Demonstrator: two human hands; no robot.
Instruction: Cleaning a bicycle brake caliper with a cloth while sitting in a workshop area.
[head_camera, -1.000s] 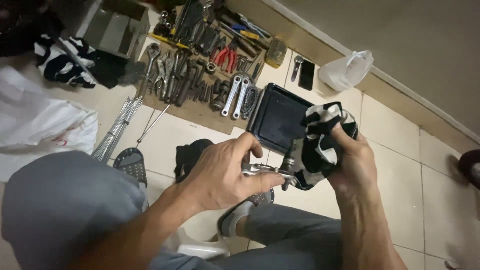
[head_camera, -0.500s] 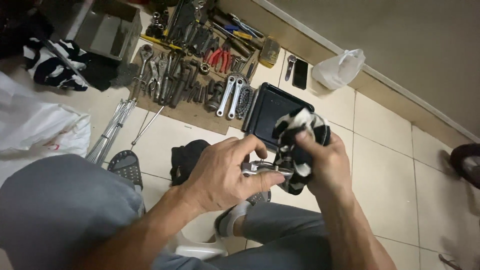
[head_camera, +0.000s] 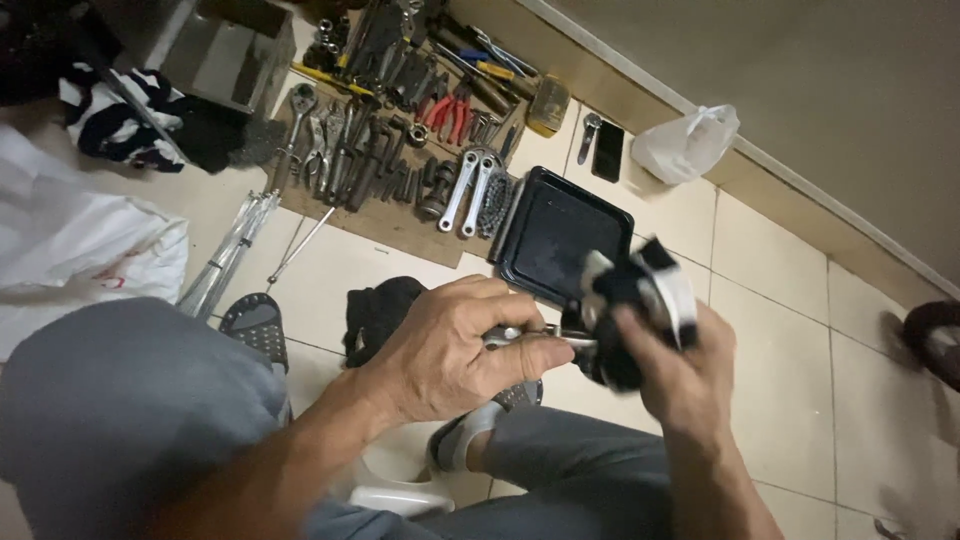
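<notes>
**Head view: both hands close on a small metal part and a rag above the tiled floor**

The head camera looks down past the person's grey-trousered knees to a tiled floor (head_camera: 780, 330). The left hand (head_camera: 450, 350) is curled tight, fingers wrapped round a small shiny metal part (head_camera: 545, 338), of which only a short silvery length shows between thumb and forefinger. What kind of part it is cannot be told. The right hand (head_camera: 680, 375) is closed round a black-and-white rag (head_camera: 635, 300), bunched up and pressed against the free end of the metal part, so rag and part touch. Both hands meet in the middle of the view, above the person's lap and just in front of a black tray (head_camera: 560, 225) lying flat on the floor.

Beyond the tray, a piece of brown cardboard (head_camera: 385, 225) carries a spread of tools: a pair of silver wrenches (head_camera: 468, 190) near the tray's left edge, red-handled pliers (head_camera: 450, 108) farther back, and many dark sockets and spanners crowded around them. A black phone (head_camera: 607, 152) lies beside a white plastic bag (head_camera: 690, 142) near the wall. Left of the cardboard lie thin metal rods (head_camera: 235, 250), and a larger white bag (head_camera: 80, 250) sits at the left edge. A dark cloth (head_camera: 380, 305) lies on the floor just behind the left hand, and a second black-and-white cloth (head_camera: 120, 120) lies at the upper left. A white plastic stool (head_camera: 400, 490) shows between the knees.
</notes>
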